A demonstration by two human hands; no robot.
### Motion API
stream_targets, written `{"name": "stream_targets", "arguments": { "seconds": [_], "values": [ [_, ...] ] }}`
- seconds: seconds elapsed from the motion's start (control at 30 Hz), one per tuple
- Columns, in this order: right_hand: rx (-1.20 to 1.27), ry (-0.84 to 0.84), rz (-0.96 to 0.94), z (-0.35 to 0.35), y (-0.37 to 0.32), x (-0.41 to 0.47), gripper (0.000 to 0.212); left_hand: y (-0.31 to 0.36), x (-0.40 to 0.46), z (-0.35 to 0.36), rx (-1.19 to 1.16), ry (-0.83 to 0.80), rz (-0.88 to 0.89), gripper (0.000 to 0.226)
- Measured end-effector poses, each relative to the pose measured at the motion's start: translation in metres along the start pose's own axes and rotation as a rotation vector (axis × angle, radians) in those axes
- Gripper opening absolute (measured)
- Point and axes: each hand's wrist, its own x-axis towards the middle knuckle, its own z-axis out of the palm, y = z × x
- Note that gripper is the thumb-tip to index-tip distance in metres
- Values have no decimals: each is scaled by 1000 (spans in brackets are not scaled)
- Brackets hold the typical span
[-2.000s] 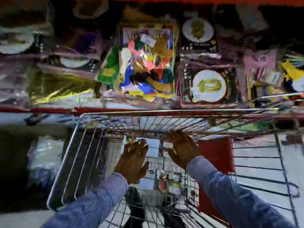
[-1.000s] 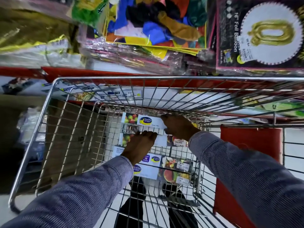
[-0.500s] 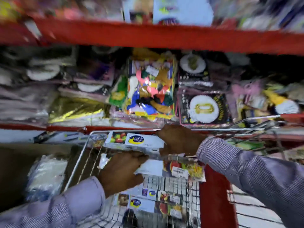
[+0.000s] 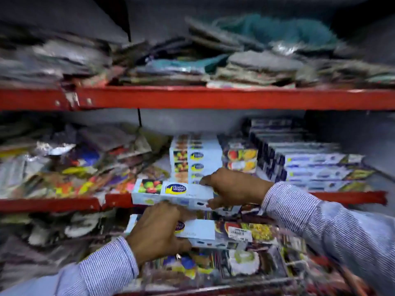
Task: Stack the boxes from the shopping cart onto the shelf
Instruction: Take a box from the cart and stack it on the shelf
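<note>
I hold two long white boxes with fruit pictures and a blue oval logo. My right hand [image 4: 233, 189] grips the right end of the upper box [image 4: 171, 192], which hangs level in front of the red shelf edge [image 4: 64, 204]. My left hand [image 4: 158, 231] grips the lower box [image 4: 203, 233] from above, just beneath the upper one. On the shelf behind them stands a stack of the same white boxes [image 4: 194, 159]. The shopping cart is out of view apart from a blurred wire edge at the bottom.
Dark blue and white boxes [image 4: 303, 165] are stacked on the shelf to the right of the white stack. Loose colourful packets [image 4: 70, 167] fill the shelf's left half. A higher red shelf [image 4: 213, 98] carries piles of flat packets. Balloon packets [image 4: 241, 261] lie below my hands.
My hands lifted two boxes out of the cart and raised them to the level of the shelf with the matching stack. The view swung up from the cart to the shelves.
</note>
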Motion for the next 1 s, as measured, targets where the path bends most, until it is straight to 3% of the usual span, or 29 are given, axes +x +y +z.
{"name": "stream_targets", "arguments": {
  "seconds": [0.27,0.63,1.0],
  "values": [
    [-14,19,99,-42,37,24,60,7,65,-32,18,15,-76,65],
    [22,-18,245,15,105,83,64,2,112,-18,-35,-41,-95,55],
    [47,103,264,35,124,91,62,-2,120,-10,-30,-58,-98,52]
  ]
}}
